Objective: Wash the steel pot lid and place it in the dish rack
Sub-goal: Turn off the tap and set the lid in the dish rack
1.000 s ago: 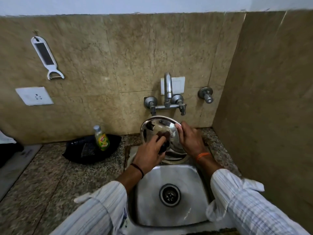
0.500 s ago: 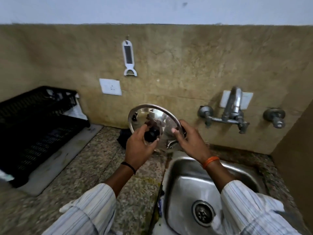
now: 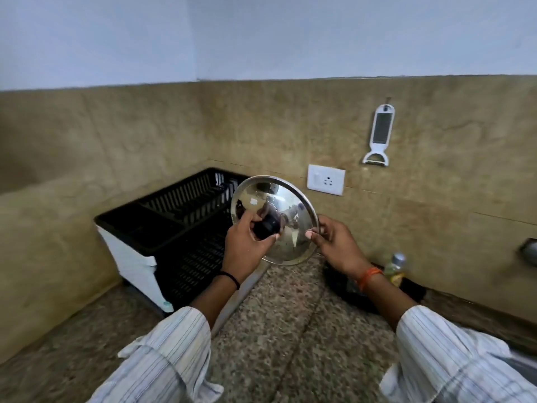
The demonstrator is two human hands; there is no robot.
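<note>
The steel pot lid (image 3: 286, 219) is held upright in the air above the granite table (image 3: 284, 330), just right of the black dish rack (image 3: 174, 219). The left hand (image 3: 247, 248) is closed around the lid's black knob (image 3: 266, 226). The right hand (image 3: 337, 248) pinches the lid's right rim between thumb and fingers.

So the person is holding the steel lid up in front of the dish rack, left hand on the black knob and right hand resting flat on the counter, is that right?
Not quite. In the head view the right hand is not on the counter; it pinches the rim of the steel lid. The rest holds: the left hand grips the black knob, and the lid is held up in front of the dish rack.
</note>
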